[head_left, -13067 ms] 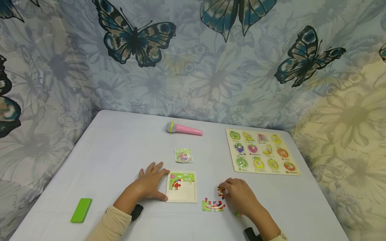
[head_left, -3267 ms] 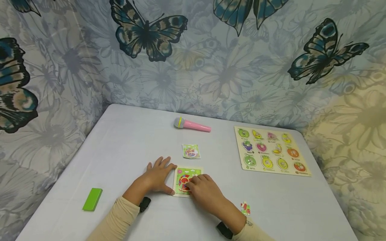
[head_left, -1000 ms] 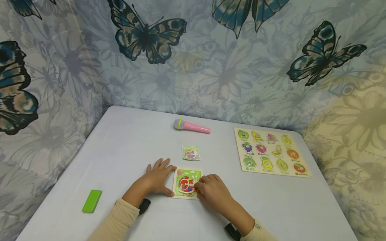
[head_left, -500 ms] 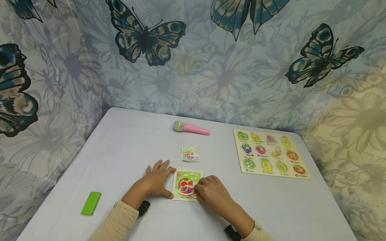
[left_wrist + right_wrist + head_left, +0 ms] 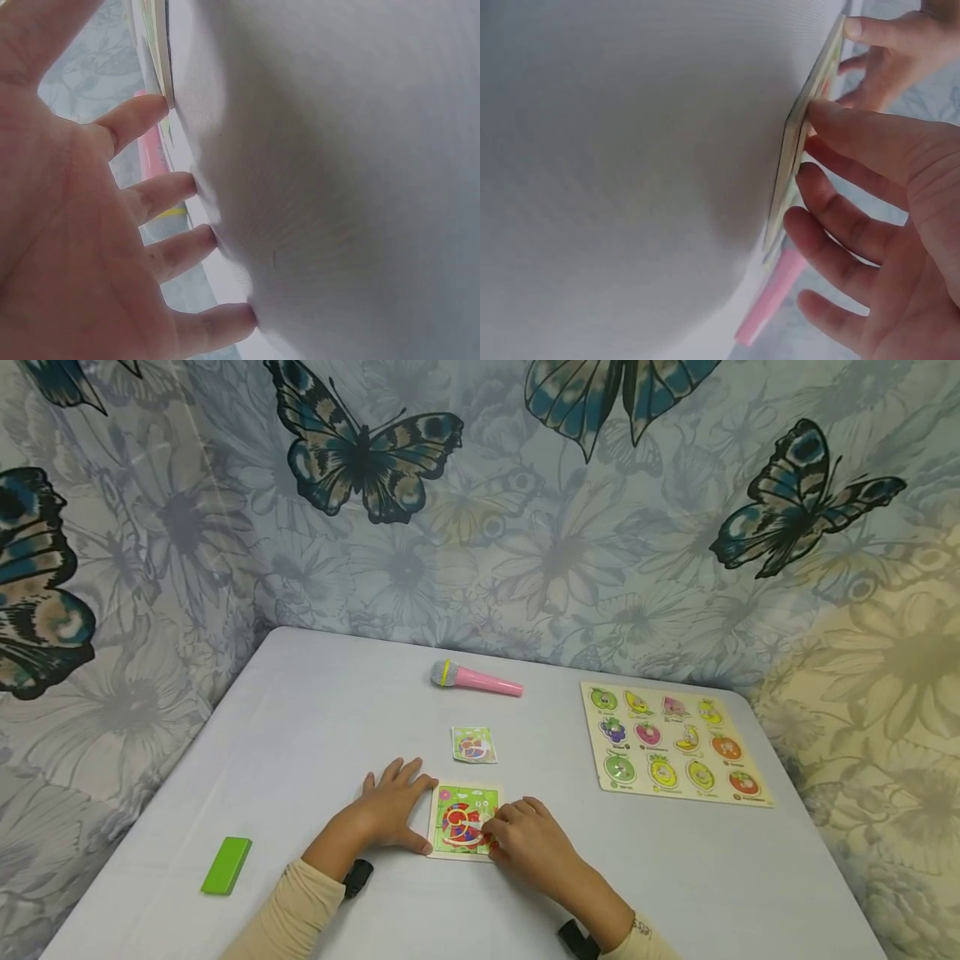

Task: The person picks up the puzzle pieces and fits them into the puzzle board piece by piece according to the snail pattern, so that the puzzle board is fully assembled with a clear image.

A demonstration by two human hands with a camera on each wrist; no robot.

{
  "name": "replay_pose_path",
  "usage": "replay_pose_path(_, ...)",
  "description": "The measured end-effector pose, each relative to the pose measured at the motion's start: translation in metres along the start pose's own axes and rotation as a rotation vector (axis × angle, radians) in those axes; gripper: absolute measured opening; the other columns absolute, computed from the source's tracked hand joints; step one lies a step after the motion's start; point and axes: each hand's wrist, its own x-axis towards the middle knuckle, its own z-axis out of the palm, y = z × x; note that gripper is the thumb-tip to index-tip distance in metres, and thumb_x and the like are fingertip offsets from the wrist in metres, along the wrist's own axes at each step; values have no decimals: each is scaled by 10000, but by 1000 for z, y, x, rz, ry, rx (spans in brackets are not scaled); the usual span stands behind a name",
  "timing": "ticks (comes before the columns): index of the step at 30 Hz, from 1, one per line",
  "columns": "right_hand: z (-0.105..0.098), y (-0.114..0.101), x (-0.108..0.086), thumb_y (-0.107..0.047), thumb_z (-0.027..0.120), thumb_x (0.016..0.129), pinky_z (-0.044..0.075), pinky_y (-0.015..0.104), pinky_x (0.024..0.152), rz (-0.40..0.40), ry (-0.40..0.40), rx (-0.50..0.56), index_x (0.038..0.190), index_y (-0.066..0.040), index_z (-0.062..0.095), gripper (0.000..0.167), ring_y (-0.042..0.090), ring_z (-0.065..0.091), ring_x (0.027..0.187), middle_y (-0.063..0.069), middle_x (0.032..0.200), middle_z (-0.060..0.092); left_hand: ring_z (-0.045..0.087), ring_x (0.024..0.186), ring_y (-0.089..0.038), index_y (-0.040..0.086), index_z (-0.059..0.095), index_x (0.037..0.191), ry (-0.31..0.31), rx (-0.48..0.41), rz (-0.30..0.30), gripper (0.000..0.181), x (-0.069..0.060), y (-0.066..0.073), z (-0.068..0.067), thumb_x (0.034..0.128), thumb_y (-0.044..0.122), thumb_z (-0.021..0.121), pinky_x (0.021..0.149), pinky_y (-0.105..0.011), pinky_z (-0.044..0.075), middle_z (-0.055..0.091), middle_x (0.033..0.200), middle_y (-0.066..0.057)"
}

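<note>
A small square jigsaw board (image 5: pixel 453 797) with a pale frame lies flat before me, its pieces forming a green, red and blue picture. My left hand (image 5: pixel 386 810) has its fingers spread on the white cloth; in the head view its index finger and thumb touch the board's left edge. At the board's right side, the thumb and index finger of my right hand (image 5: pixel 536 843) pinch a puzzle piece down at the picture, mostly hidden under the fingertips. The right wrist view shows the other fingers of this right hand (image 5: pixel 870 240) loosely bent beside the board's edge.
Beyond the board lies a small picture card (image 5: pixel 474 746), and farther back a pink toy microphone (image 5: pixel 480 680). A fruit board (image 5: pixel 675 743) lies at the back right. A green block (image 5: pixel 227 866) rests at the left. A patterned wall cloth (image 5: pixel 480 568) rises behind the table.
Loose pieces to the right of the board have gone from the table, and the picture has filled in. Over the last second my right hand hardly moves at the board's right side; my left stays put.
</note>
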Motion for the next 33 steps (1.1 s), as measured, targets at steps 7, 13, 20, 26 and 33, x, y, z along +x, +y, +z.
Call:
replay_pose_path(7, -1, 0, 0, -260, 812, 770, 460, 416, 944, 9, -7, 4, 947, -208, 758, 192, 154, 598, 898, -50, 903, 676, 147, 1453, -440, 190, 494, 1388, -7, 3, 2, 897, 0, 0, -1, 625, 443, 892, 1057, -745, 154, 248, 1581, -157)
replay_pose_path(13, 1, 1, -3, -333, 831, 740, 459, 421, 947, 11, -3, 4, 967, -211, 764, 266, 157, 610, 913, -70, 902, 680, 145, 1455, -440, 189, 495, 1389, -5, 9, 3, 904, 2, 0, -1, 619, 444, 895, 1059, -743, 155, 250, 1580, -157)
replay_pose_path(20, -17, 10, 6, -396, 780, 785, 423, 514, 1008, 68, -48, 44, 1079, -167, 734, 376, 222, 626, 1053, 0, 1064, 708, 166, 1444, -453, 178, 488, 1389, -11, -21, 6, 907, 3, -5, -3, 625, 462, 885, 1036, -760, 175, 264, 1566, -180)
replay_pose_path(26, -76, 42, 41, -570, 666, 836, 165, 652, 1124, 313, 25, 88, 1485, -94, 391, 850, 411, 200, 1456, 209, 1566, 269, -49, 1486, -398, 157, 229, 1551, 209, 21, 92, 1066, 15, 16, -60, 737, 609, 747, 1105, -704, 30, 42, 1624, -176)
replay_pose_path(33, -107, 53, 56, -798, 483, 798, 50, 745, 1072, 435, -63, 136, 1573, -227, 42, 1059, 414, -167, 1453, 147, 1611, -152, -244, 1451, -346, 210, 46, 1575, 322, 91, 81, 1243, 14, 48, -100, 664, 750, 698, 1065, -735, -77, -154, 1623, -97)
